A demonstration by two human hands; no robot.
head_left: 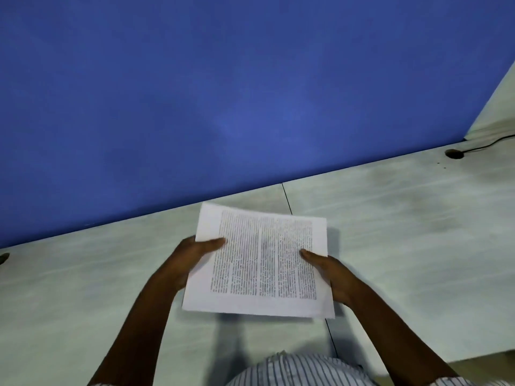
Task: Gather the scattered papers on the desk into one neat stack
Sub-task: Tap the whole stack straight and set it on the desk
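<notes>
As I look down past my striped shirt point(292, 369) at the near edge, both forearms reach away from me over the pale desk point(404, 232). My left hand point(192, 260) grips the left edge of the papers point(259, 263), thumb lying on the printed top sheet and fingers hidden beneath. My right hand point(331, 277) grips the right edge the same way, thumb on top. The hands are apart, one on each side.

The papers sit together as one stack, slightly tilted, with the top sheet covered in columns of text. They cast a shadow on the desk on the near side. A dark seam point(287, 199) crosses the desk and passes under the stack.

Beyond, a blue partition point(223, 93) rises along the desk's far edge. At far right, a cable point(490, 143) meets a round hole point(454, 153) in the desk.
</notes>
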